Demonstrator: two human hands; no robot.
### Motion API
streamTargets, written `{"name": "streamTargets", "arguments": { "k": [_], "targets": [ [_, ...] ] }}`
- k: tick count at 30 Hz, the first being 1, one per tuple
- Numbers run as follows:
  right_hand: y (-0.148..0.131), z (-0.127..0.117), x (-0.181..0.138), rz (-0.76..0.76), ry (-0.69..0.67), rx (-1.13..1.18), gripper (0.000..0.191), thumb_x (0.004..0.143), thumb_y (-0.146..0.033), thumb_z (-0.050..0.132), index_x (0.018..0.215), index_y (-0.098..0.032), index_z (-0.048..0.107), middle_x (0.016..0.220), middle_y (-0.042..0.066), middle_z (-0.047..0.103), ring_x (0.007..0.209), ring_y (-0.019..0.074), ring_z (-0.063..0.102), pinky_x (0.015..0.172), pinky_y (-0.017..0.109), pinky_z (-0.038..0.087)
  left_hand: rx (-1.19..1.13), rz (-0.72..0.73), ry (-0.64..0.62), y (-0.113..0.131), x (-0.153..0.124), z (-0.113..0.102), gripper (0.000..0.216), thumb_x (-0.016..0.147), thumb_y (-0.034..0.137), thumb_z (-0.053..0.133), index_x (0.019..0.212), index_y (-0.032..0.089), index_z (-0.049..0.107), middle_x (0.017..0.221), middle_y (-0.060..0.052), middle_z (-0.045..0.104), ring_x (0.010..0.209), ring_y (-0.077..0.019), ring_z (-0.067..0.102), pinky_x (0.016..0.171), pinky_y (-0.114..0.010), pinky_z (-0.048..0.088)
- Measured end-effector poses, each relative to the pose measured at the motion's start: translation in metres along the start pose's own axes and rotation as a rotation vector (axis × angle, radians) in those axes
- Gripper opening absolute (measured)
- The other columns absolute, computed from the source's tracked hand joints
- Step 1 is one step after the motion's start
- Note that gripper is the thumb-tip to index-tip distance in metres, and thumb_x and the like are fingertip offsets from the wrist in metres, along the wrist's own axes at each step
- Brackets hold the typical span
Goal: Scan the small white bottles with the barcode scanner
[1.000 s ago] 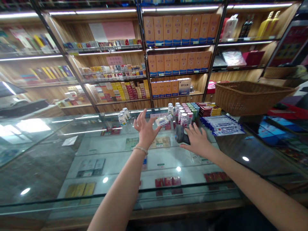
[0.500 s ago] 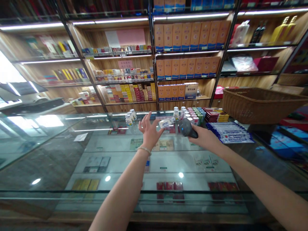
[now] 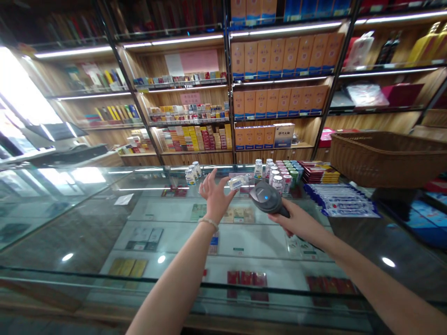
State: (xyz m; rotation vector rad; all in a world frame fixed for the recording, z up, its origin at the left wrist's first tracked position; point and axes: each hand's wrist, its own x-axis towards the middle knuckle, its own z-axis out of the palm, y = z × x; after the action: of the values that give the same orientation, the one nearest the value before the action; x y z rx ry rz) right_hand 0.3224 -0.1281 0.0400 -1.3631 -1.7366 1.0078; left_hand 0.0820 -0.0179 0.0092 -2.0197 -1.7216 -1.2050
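Note:
My left hand (image 3: 215,197) is raised over the glass counter (image 3: 104,218) and pinches a small white bottle (image 3: 238,182) sideways between thumb and fingertips; the other fingers are spread. My right hand (image 3: 296,221) grips the handle of a dark grey barcode scanner (image 3: 267,197) with a small blue light on it. The scanner head sits just right of and below the bottle, a short gap apart. A bead bracelet is on my left wrist.
Small bottles (image 3: 277,172) stand in a cluster behind the hands, two more bottles (image 3: 193,173) to the left. Blue packets (image 3: 340,200) and a wicker basket (image 3: 387,156) are at the right. Wooden shelves (image 3: 272,97) of boxed goods fill the back wall.
My right hand picked the scanner up off the counter and raised it toward the bottle. My left hand kept the bottle held up, nearly still.

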Motion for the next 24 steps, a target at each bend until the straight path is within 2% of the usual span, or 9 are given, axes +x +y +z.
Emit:
{"name": "streamTargets", "arguments": {
  "k": [6, 14, 21, 24],
  "targets": [
    [-0.006, 0.011, -0.003, -0.008, -0.009, -0.016, 0.049, 0.080, -0.038, 0.068, 0.125, -0.021, 0.065, 0.095, 0.005, 0.073, 0.041, 0.0081, 0.049, 0.037, 0.022, 0.040, 0.003, 0.033, 0.001, 0.000, -0.001, 0.001, 0.039, 0.079, 0.038, 0.082, 0.116, 0.032, 0.072, 0.162, -0.010, 0.038, 0.151, -0.0356, 0.032, 0.124, -0.059, 0.021],
    [-0.003, 0.016, -0.003, -0.005, 0.018, -0.098, 0.051, 0.077, -0.039, 0.072, 0.124, -0.020, 0.066, 0.095, 0.005, 0.075, 0.049, 0.0119, 0.056, 0.046, 0.024, 0.042, 0.011, 0.048, 0.013, 0.001, -0.001, 0.001, 0.037, 0.079, 0.039, 0.083, 0.114, 0.031, 0.073, 0.160, -0.010, 0.042, 0.149, -0.0350, 0.035, 0.123, -0.059, 0.023],
    [-0.003, 0.015, -0.003, -0.046, 0.039, -0.186, 0.036, 0.078, -0.034, 0.071, 0.111, -0.020, 0.071, 0.077, 0.002, 0.073, 0.057, 0.0178, 0.063, 0.053, 0.026, 0.045, 0.010, 0.048, 0.015, -0.001, -0.002, 0.004, 0.038, 0.077, 0.038, 0.083, 0.113, 0.031, 0.073, 0.161, -0.010, 0.041, 0.149, -0.0344, 0.036, 0.124, -0.059, 0.021],
    [-0.002, 0.015, -0.004, -0.078, 0.051, -0.229, 0.030, 0.077, -0.031, 0.070, 0.104, -0.021, 0.073, 0.076, 0.002, 0.073, 0.063, 0.0209, 0.066, 0.055, 0.027, 0.046, -0.003, 0.060, 0.014, -0.001, -0.003, 0.004, 0.037, 0.077, 0.036, 0.082, 0.113, 0.031, 0.074, 0.161, -0.010, 0.041, 0.148, -0.0338, 0.037, 0.124, -0.057, 0.022]
  ]
}}
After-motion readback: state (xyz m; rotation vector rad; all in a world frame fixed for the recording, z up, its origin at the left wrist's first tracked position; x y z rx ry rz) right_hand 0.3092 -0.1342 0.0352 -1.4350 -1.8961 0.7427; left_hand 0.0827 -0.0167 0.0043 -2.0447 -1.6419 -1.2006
